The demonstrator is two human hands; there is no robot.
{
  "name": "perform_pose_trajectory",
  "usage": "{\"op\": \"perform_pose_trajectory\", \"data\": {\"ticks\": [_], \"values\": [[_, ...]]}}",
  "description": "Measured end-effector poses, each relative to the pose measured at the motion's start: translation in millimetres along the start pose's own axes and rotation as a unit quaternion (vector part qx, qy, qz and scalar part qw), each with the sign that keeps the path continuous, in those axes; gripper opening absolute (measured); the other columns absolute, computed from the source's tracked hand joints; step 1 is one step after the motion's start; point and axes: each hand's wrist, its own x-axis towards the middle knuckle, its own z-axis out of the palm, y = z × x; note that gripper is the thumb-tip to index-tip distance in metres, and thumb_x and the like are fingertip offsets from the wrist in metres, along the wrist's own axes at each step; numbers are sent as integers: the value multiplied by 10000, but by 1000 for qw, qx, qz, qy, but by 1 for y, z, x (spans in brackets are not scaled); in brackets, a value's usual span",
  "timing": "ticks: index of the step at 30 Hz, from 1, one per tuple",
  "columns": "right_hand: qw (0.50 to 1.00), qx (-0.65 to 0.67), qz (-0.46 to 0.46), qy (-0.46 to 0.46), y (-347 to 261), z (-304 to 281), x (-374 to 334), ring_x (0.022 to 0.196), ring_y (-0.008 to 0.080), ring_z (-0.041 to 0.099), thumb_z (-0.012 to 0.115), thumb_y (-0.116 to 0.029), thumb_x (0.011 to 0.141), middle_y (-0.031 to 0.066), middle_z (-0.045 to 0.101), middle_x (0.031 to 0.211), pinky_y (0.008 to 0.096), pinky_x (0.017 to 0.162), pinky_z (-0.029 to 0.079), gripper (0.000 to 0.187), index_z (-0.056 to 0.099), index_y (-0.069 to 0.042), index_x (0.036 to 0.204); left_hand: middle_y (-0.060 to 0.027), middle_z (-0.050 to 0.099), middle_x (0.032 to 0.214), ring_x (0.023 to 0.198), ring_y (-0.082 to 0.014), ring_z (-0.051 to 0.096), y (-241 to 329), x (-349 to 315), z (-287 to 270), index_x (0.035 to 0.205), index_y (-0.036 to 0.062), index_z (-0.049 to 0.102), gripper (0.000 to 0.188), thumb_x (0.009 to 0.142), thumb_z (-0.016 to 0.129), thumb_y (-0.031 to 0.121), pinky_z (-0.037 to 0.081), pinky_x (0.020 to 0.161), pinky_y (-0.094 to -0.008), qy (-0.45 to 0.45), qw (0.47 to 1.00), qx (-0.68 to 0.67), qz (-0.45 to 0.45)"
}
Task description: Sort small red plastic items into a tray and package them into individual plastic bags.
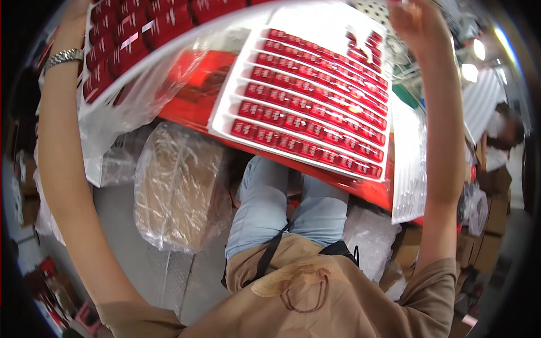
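Note:
At the upper left, my left hand [72, 21] is closed at the side of a raised white tray [191, 27] filled with rows of glossy dark red pieces [121, 25]; its fingers are mostly hidden. Below and to the right, a second white tray [225, 110] lies tilted on a red surface [194, 121]. Several rows of small red pieces [315, 93] with pale markings sit in it, and its far part shows bare white with a few pieces at the right. Beyond that tray's far right corner is my right hand [416, 25], cut by the top edge and blurred, its fingers unclear.
Clear plastic [107, 132] hangs below the raised tray. A plastic-wrapped brown carton [177, 188] stands left of my legs. White ribbed trays [409, 169] are stacked at the right. Another person [501, 132] is at the far right, near cardboard boxes [490, 208].

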Motion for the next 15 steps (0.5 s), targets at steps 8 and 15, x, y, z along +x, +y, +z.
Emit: {"op": "perform_pose_trajectory", "data": {"ticks": [8,15], "values": [[973,15,-29,230,59,-45,-204,516,47,450,560,-68,842,22,565,779,186,473,372,228,486,-19,1052,-97,637,1042,882,-188,639,-63,-78,191,1194,-3,524,347,869,599,93,528,794,-315,-369,815,-446,23],[945,-55,-20,321,146,-58,-262,383,57,368,566,-6,829,12,484,581,200,351,280,354,385,17,1132,-99,674,979,815,-145,659,-150,-98,231,1139,38,594,364,844,676,235,544,715,-271,-246,941,-185,-140]]}}
